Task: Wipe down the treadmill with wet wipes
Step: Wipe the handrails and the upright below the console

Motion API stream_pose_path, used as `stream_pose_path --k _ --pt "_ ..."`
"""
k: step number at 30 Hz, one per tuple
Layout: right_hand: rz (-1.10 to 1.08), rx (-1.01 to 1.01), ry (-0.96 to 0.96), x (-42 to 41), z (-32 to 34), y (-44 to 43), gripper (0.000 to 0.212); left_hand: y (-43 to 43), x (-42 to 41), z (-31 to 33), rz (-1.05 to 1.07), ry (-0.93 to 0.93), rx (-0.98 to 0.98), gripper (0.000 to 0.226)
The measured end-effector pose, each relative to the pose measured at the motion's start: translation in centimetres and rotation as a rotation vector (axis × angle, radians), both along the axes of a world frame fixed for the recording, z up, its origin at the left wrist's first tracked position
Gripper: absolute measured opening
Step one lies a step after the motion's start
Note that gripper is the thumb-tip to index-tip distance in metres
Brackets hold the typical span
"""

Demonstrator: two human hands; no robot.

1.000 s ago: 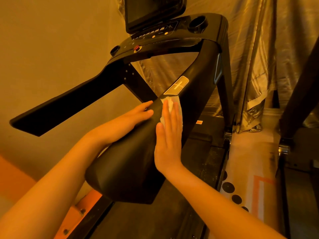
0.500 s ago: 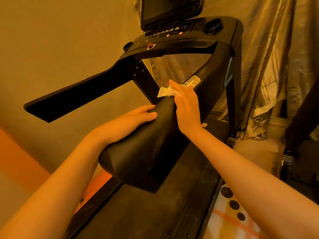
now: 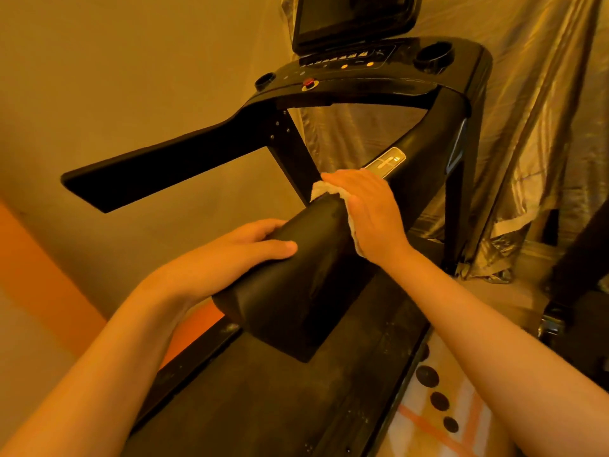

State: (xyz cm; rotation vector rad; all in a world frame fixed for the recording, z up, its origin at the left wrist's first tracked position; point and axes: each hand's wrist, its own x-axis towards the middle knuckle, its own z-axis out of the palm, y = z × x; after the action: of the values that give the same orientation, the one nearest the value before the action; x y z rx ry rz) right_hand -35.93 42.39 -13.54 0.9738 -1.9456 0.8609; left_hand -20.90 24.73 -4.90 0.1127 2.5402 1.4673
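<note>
Right hand (image 3: pixel 372 209), open and flat, presses the wipe (image 3: pixel 319 190) across the handrail (image 3: pixel 290 291); my left hand (image 3: pixel 230 252) rests open below, apparently bracing it.

Your bare left forearm (image 3: pixel 108 357): uncovered from frame edge to wrist, smooth. Your bare right forearm (image 3: pixel 494 331): likewise uncovered along all that shows. Left hand (image 3: pixel 230 249): bare, slim fingers (image 3: pixel 260 227), thumbnail (image 3: pixel 290 247) trimmed short. Right hand (image 3: pixel 372 212): bare, knuckles and tendons faintly ridged across the back.
</note>
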Motion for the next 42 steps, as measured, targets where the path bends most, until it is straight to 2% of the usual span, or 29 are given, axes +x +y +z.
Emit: stream_pose_path --k 3,5,8,13,16,19,26,30,35,39,42 --pt "-0.073 -0.057 -0.003 0.0 0.0 -0.8 0.038 0.2 0.3 0.0 0.037 0.03 0.003 0.045" --pt "-0.028 -0.142 0.011 2.6 -0.3 -2.1 0.038 0.4 0.4 0.1 0.052 0.053 -0.027 0.039" --pt "0.057 -0.236 -0.01 7.0 -0.4 -3.9 0.046 0.5 0.8 -0.2 0.155 0.15 -0.035 0.016" --pt "0.16 -0.205 0.021 8.6 -0.6 -4.8 0.055 1.1 2.5 -2.5 0.42 0.397 0.124 0.026" --pt "0.13 -0.119 0.052 6.5 -0.4 -3.4 0.059 1.8 3.4 -4.0 0.52 0.483 0.18 0.024" --pt "0.084 -0.158 -0.021 5.4 -0.5 -3.0 0.06 2.1 3.6 -4.6 0.578 0.519 0.209 0.025" --pt "0.09 -0.326 -0.072 9.4 -1.3 -5.2 0.053 1.8 3.3 -4.7 0.557 0.572 0.184 0.028" --pt "0.11 -0.279 -0.027 12.5 -2.7 -6.8 0.053 1.7 3.3 -4.8 0.504 0.631 0.169 0.026" --pt "0.136 -0.154 0.058 9.2 -2.7 -4.8 0.055 1.4 3.3 -4.9 0.498 0.602 0.205 0.031" --pt "0.066 -0.282 -0.093 6.4 -3.4 -3.1 0.059 1.5 3.1 -5.0 0.519 0.586 0.235 0.036" --pt "0.025 -0.391 -0.202 8.0 -3.8 -4.1 0.059 1.5 2.9 -5.1 0.519 0.592 0.288 0.034"
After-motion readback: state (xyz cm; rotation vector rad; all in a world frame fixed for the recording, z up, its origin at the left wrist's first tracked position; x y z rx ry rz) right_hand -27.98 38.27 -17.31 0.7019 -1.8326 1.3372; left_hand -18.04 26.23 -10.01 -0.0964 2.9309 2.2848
